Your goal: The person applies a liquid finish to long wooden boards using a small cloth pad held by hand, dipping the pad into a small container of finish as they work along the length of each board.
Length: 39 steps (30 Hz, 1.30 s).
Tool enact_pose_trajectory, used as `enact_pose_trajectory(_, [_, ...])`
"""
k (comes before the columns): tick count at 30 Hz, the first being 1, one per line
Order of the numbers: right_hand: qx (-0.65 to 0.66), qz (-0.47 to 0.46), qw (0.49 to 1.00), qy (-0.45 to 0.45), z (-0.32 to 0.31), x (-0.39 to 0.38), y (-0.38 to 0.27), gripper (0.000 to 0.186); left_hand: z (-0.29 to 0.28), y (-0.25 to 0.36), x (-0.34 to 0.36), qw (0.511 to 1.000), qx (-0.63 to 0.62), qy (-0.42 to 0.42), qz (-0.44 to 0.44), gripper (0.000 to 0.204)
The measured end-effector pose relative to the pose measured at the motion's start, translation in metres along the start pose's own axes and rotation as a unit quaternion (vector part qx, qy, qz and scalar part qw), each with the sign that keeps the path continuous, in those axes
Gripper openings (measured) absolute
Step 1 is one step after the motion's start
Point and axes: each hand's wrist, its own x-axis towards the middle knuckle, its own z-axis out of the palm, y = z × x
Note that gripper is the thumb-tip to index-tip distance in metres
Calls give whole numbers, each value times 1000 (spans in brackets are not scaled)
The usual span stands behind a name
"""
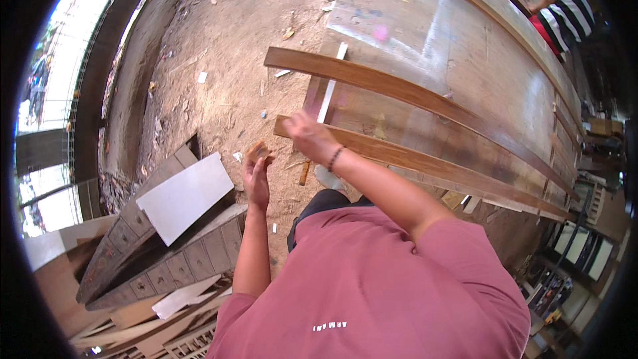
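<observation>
Two long brown wooden boards lie side by side across a stained worktable (pixel 409 43), their left ends reaching past its edge. Over the left end of the nearer board (pixel 382 151) is my right hand (pixel 309 136), its fingers curled in and slightly blurred. What they hold, if anything, is hidden. My left hand (pixel 256 176) is raised to the left of that board end, apart from it. A small orange-brown piece (pixel 262 151) is pinched in its fingers; its kind is unclear. The farther board (pixel 379 78) is touched by neither hand.
A white strip (pixel 326 101) lies under the boards at the table's left edge. At lower left, a white panel (pixel 188 196) rests on a grey wooden piece with drawer-like fronts (pixel 176 269). Sawdust and scraps cover the floor (pixel 232 33). A person in stripes (pixel 568 16) is at far right.
</observation>
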Motion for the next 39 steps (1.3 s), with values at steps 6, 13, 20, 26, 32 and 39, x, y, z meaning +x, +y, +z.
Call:
enact_pose_trajectory(6, [20, 56, 998, 15, -10, -30, 12, 9, -15, -7, -12, 1000, 3, 0, -23, 48])
enact_pose_trajectory(13, [-36, 221, 974, 40, -99, -214, 77, 16, -17, -22, -11, 1000, -9, -12, -20, 49])
enact_pose_trajectory(20, [-19, 211, 977, 25, -67, -195, 67, 19, 2, -20, -10, 1000, -12, -23, -19, 49])
enact_pose_trajectory(26, [76, 225, 967, 96, -81, -185, 63, 18, -2, -20, -14, 1000, -13, -6, -16, 47])
enact_pose_trajectory(32, [133, 255, 954, 83, -98, -217, 66, 18, 6, -24, -11, 999, -2, -27, -34, 46])
enact_pose_trajectory(39, [76, 239, 968, 12, -90, -220, 71, 22, 11, -31, -5, 999, 3, -34, -31, 48])
